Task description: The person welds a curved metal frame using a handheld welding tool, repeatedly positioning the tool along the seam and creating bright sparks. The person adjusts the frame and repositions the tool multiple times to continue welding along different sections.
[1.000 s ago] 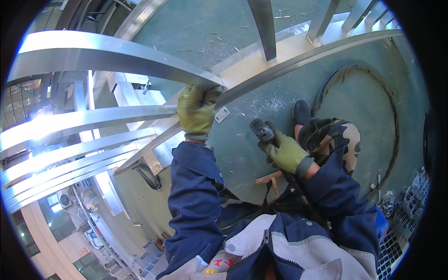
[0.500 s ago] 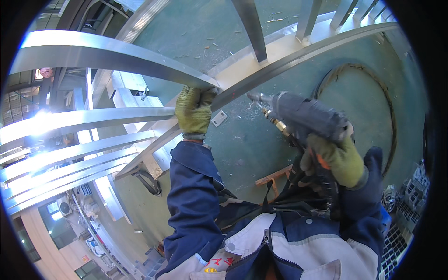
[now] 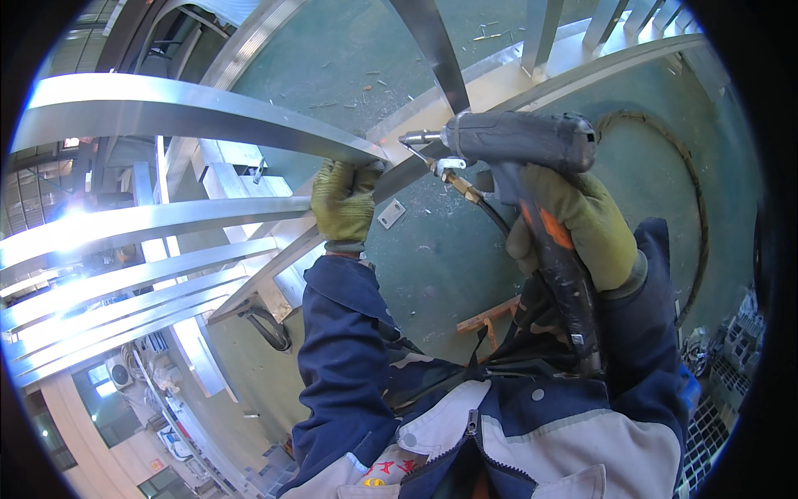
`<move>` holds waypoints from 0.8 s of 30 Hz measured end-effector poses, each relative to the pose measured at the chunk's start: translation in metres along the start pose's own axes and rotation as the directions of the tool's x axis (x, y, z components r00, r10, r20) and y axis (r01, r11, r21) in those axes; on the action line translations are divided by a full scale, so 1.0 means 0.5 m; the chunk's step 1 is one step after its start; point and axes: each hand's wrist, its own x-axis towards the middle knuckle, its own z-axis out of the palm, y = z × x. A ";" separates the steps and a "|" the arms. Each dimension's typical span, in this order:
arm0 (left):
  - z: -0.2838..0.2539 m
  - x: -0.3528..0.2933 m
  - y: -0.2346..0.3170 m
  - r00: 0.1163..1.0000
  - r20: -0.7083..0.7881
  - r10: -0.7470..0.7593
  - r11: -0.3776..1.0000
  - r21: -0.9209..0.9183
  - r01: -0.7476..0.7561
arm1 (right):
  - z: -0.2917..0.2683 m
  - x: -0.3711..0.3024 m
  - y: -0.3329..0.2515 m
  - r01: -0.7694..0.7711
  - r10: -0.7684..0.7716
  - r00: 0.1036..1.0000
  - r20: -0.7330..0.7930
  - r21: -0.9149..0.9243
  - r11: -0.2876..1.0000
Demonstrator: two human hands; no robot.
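I see the left hand [image 3: 343, 200] clasping a metal frame [image 3: 401, 175]; to its right, the right hand [image 3: 586, 224] grips a pistol-shaped tool [image 3: 524, 140].

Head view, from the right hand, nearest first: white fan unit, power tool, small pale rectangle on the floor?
From the right hand:
1. Power tool: gripped in it.
2. Small pale rectangle: on the floor, to its left.
3. White fan unit: far lower left.
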 end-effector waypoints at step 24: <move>0.000 0.000 0.011 0.999 -0.012 -0.039 0.998 -0.057 0.038 | 0.030 0.050 0.029 -0.027 0.028 0.997 0.067 -0.016 1.000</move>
